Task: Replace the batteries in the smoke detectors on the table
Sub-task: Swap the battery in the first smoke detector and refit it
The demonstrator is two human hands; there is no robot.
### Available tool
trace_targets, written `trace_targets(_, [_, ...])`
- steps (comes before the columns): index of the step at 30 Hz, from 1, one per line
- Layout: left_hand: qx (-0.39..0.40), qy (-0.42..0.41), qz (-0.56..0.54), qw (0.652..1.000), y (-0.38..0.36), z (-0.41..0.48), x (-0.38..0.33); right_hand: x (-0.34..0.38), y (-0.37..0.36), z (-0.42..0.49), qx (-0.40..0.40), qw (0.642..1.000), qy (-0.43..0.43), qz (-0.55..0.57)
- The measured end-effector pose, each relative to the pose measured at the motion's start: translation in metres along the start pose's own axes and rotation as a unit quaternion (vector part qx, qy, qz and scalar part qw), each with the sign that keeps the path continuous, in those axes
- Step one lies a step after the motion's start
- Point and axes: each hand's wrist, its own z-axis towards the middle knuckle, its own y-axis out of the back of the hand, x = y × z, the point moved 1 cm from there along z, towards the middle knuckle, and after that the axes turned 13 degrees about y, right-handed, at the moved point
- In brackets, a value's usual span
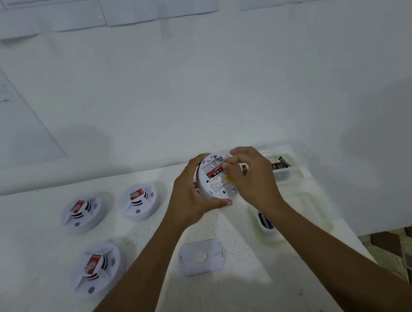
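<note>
A: Three detectors are lying dome-up on the table (245, 295), aren't they?

B: Yes. The far-left detector (83, 212) and the middle detector (139, 200) are sitting side by side. The near detector (96, 269) is sitting at six o'clock from the far-left one. Each is carrying a red block on its dome.

A: And the one being worked on?

B: The held detector (215, 189) is hanging over the table's far part, at three o'clock from the middle one. It is tilting its back toward the camera. The left grip (192, 197) is wrapping round its rim, thumb below and fingers over the top.

A: What is the right grip (253, 178) doing?

B: Its curled fingertips are touching the open compartment, where what looks like a red battery (214, 173) is sitting. I cannot tell whether they are pinching anything.

A: Anything else?

B: A plate (200, 257) is lying flat at six o'clock from the held detector. At three o'clock a far tray (285, 175) is holding dark cells (281, 162). At five o'clock a near tray (319, 219) is holding another cell (266, 222).
</note>
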Motion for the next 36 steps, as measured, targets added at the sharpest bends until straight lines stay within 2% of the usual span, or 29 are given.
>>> trace_targets(7, [0.010, 0.008, -0.002, 1.000, 0.004, 0.000, 0.003, -0.010, 0.004, -0.009, 0.118, 0.986, 0.111, -0.036])
trace_targets(11, [0.018, 0.004, 0.004, 1.000, 0.007, 0.004, 0.003, -0.015, 0.011, -0.002, 0.159, 0.983, 0.090, 0.019])
trace_targets(13, [0.019, 0.005, -0.002, 1.000, 0.010, 0.007, 0.003, -0.020, 0.020, 0.013, 0.152, 0.986, 0.047, 0.046])
trace_targets(16, [0.017, 0.010, -0.007, 1.000, 0.012, 0.009, 0.002, -0.046, 0.033, 0.041, 0.110, 0.993, -0.024, -0.025])
trace_targets(19, [0.021, 0.020, -0.011, 1.000, 0.014, 0.009, 0.005, -0.075, 0.036, 0.062, 0.251, 0.952, -0.071, -0.159])
trace_targets(21, [0.019, 0.025, -0.012, 0.999, 0.014, 0.010, 0.007, -0.087, 0.032, 0.070, 0.337, 0.917, -0.103, -0.188])
trace_targets(23, [0.020, 0.028, -0.012, 0.999, 0.013, 0.010, 0.009, -0.090, 0.025, 0.074, 0.378, 0.898, -0.117, -0.192])
trace_targets(31, [0.015, 0.025, -0.008, 1.000, 0.014, 0.013, 0.014, -0.087, 0.013, 0.074, 0.377, 0.900, -0.128, -0.179])
trace_targets(36, [0.016, 0.024, -0.007, 1.000, 0.014, 0.010, 0.013, -0.085, 0.018, 0.070, 0.325, 0.924, -0.132, -0.154])
